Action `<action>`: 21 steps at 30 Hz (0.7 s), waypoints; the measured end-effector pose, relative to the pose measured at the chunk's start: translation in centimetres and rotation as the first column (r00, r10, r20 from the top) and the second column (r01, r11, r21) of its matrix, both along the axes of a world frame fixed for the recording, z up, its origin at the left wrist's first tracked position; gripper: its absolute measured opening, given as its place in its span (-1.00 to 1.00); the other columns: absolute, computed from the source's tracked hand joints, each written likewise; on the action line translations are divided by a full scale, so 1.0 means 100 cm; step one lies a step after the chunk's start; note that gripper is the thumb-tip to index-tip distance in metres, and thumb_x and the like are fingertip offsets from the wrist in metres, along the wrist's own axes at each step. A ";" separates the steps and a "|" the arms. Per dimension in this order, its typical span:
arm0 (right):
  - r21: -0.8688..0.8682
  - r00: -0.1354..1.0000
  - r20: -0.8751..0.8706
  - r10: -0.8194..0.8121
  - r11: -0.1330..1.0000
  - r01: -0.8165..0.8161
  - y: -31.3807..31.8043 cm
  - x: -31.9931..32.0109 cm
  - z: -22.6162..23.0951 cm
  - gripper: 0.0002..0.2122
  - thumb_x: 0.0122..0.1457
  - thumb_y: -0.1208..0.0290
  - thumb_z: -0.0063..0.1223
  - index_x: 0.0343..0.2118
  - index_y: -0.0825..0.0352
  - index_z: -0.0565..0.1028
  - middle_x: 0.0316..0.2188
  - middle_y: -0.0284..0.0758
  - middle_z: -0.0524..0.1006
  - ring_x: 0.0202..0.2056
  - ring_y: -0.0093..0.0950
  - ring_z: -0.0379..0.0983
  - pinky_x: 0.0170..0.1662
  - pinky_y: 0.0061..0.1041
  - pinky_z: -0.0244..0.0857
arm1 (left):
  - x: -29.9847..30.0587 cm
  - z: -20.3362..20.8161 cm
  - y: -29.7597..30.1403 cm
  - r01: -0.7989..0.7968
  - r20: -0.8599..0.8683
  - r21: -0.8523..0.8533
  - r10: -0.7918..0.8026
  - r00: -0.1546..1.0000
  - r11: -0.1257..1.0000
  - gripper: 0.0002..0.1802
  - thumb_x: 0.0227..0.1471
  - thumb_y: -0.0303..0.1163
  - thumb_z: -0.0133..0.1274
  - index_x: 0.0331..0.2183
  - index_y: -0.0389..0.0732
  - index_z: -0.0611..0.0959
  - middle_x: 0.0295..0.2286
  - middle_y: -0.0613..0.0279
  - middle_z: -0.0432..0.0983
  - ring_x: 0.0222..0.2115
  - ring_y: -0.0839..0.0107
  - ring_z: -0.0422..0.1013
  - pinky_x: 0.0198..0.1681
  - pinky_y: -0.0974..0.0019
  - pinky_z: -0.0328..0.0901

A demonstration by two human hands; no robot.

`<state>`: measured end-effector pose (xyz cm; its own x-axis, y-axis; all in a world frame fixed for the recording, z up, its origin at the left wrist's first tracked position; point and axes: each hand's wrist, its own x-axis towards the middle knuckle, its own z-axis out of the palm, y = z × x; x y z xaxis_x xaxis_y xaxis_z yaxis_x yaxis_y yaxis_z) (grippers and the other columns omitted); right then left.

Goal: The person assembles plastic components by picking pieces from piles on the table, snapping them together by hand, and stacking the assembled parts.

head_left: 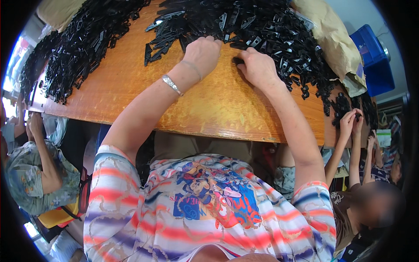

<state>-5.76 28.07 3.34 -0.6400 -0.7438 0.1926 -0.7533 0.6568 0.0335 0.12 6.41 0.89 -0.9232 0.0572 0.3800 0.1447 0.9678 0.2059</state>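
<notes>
Right hand (259, 67) pinches a black part (238, 60); left hand (203, 54) curls by the pile (273, 26), grip impossible to tell, well in from the near edge of the table (209, 105)

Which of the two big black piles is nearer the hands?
The middle pile, just beyond the left hand and right hand; the left pile lies apart, across bare table.

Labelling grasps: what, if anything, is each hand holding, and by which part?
Right hand: small black piece, gripped part hidden. Left hand: fingertips out of sight, can't tell.
</notes>
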 end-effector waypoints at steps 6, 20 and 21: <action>-0.075 0.994 0.066 0.091 0.993 -0.086 0.008 0.008 -0.003 -0.78 0.23 0.32 0.35 -0.16 0.34 0.67 -0.14 -0.15 0.64 -0.23 -0.09 0.69 -0.14 -0.13 0.58 | 0.051 0.011 0.003 0.097 0.028 0.146 -0.102 0.994 0.985 -0.84 0.22 -0.40 0.20 -0.18 -0.25 0.67 -0.22 0.02 0.61 -0.10 0.02 0.55 0.00 0.02 0.46; -0.389 0.944 0.156 0.289 0.897 -0.210 -0.023 0.037 -0.013 -0.77 0.21 0.43 0.37 -0.06 0.25 0.70 -0.20 -0.30 0.61 -0.21 -0.21 0.63 -0.17 -0.25 0.53 | 0.096 -0.008 -0.039 0.087 -0.060 0.328 -0.071 0.996 0.941 -0.76 0.07 -0.41 0.39 -0.21 -0.27 0.74 -0.29 0.09 0.57 -0.16 0.04 0.53 -0.07 0.06 0.42; -0.395 0.946 0.158 0.282 0.896 -0.201 -0.024 0.037 -0.013 -0.75 0.21 0.48 0.38 -0.05 0.27 0.70 -0.21 -0.31 0.63 -0.24 -0.24 0.63 -0.18 -0.31 0.52 | 0.096 -0.008 -0.040 0.074 -0.035 0.325 -0.066 0.997 0.943 -0.77 0.08 -0.40 0.39 -0.23 -0.27 0.75 -0.29 0.10 0.57 -0.17 0.05 0.53 -0.08 0.06 0.42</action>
<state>-2.06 25.70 2.00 -0.5047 -0.7814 0.3670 -0.8536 0.3878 -0.3479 9.68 2.37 0.06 -0.9120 -0.0095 0.4102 0.2179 0.8359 0.5038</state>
